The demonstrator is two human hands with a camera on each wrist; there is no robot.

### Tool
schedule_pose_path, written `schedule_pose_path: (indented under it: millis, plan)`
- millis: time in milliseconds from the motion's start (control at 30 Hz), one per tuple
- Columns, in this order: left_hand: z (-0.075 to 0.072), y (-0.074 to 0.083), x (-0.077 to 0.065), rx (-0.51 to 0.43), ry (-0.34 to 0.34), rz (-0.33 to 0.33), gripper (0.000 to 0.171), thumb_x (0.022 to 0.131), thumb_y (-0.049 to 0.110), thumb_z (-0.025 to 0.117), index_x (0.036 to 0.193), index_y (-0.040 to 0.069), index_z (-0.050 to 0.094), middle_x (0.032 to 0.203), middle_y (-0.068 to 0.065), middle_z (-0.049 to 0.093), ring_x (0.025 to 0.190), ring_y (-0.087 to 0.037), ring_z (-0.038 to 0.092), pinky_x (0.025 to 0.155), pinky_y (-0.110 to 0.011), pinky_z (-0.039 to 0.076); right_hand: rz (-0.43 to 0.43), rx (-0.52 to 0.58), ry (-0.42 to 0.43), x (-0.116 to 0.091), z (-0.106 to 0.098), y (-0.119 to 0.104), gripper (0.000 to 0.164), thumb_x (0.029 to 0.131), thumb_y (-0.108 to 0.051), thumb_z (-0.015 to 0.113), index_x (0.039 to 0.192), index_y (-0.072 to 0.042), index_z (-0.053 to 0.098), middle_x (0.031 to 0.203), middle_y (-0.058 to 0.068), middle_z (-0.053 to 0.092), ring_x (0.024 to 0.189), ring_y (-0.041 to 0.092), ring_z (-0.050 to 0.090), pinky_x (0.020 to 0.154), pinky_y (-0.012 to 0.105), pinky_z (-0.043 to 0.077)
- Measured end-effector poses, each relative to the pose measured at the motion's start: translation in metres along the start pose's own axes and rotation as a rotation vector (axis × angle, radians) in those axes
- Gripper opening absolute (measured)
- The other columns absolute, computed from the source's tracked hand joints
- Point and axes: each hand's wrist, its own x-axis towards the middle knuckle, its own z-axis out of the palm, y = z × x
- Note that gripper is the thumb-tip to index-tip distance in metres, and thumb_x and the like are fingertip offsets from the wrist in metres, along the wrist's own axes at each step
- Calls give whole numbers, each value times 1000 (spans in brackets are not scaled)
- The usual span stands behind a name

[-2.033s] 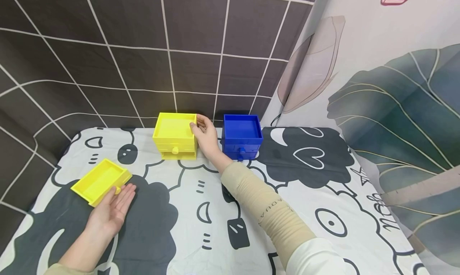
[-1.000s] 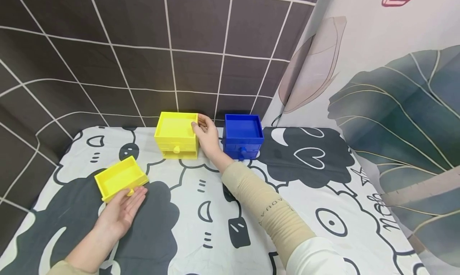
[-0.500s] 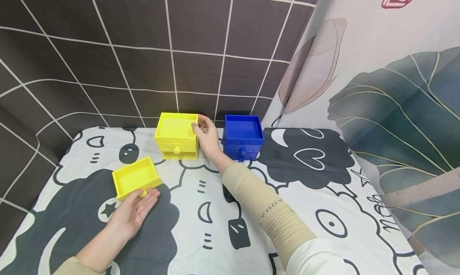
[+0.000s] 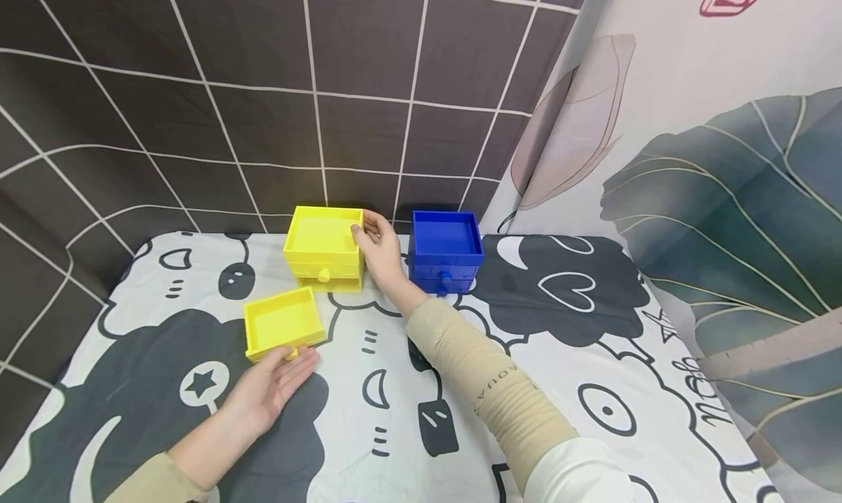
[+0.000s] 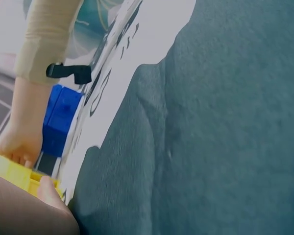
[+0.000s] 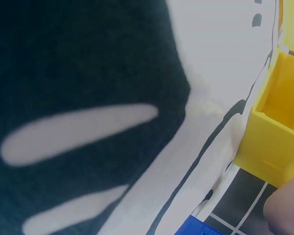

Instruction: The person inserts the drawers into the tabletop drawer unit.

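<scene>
Out in front of the yellow cabinet, my left hand (image 4: 266, 393) pinches a small yellow drawer (image 4: 283, 320) by its front knob, palm turned up. The drawer is an open-topped tray with nothing inside. My right hand (image 4: 383, 251) grips the right wall of the yellow mini drawer cabinet (image 4: 322, 232), thumb over its top rim. An upper drawer with a round knob (image 4: 324, 275) sits in that cabinet, above an open lower slot. In the right wrist view the yellow cabinet (image 6: 267, 147) shows at the right edge.
A blue mini drawer cabinet (image 4: 447, 236) stands just right of my right hand, its drawers in place. A black-and-white cartoon cloth (image 4: 355, 444) covers the table. Behind it hangs a dark grid-patterned curtain (image 4: 256, 123); a leaf-patterned one (image 4: 737, 218) is at right.
My left hand has carried the yellow drawer rightward, toward the yellow cabinet, turning it to face the cabinet more squarely. My right hand has stayed on the cabinet wall.
</scene>
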Motion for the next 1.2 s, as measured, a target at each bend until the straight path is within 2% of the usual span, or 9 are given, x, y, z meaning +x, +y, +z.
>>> schedule_pose_path:
  millis: [133,367,500,633,767,1200]
  plan:
    - [10,-4,2,37,5,13,27,114,18,39,132,1,47,99,7,78,92,-1,77,101,-20,60,1,-6,-2,0,0,0,48,106,-12,61,150,2,52,152,22,57,144,32,55,126,37,44]
    - [27,-7,6,70,22,23,30,112,15,42,135,-4,47,99,5,78,90,-3,78,98,-22,63,2,-3,0,0,0,0,48,106,-13,61,150,2,53,152,22,57,144,33,54,127,37,44]
    - [32,-8,10,108,27,25,38,111,15,46,141,-8,47,103,3,79,91,-4,77,98,-23,63,3,3,-3,0,0,0,47,106,-13,61,150,2,52,152,22,56,144,33,54,127,37,43]
    - [35,-8,14,161,12,35,47,111,15,46,149,-13,42,106,0,79,92,-3,77,97,-24,64,6,5,-7,0,-1,0,48,106,-14,61,151,2,52,152,21,56,145,32,54,127,37,43]
    - [34,-4,18,177,-5,43,49,111,15,45,150,-15,40,107,-1,79,93,-4,77,96,-25,64,6,-1,-8,0,-1,1,48,106,-14,61,151,1,52,152,20,57,144,31,54,127,36,44]
    - [31,9,24,172,-26,26,52,112,18,48,153,-12,36,104,0,78,93,-5,77,98,-24,63,-2,-3,-7,2,0,5,48,106,-14,61,151,1,52,152,20,56,144,30,54,127,36,44]
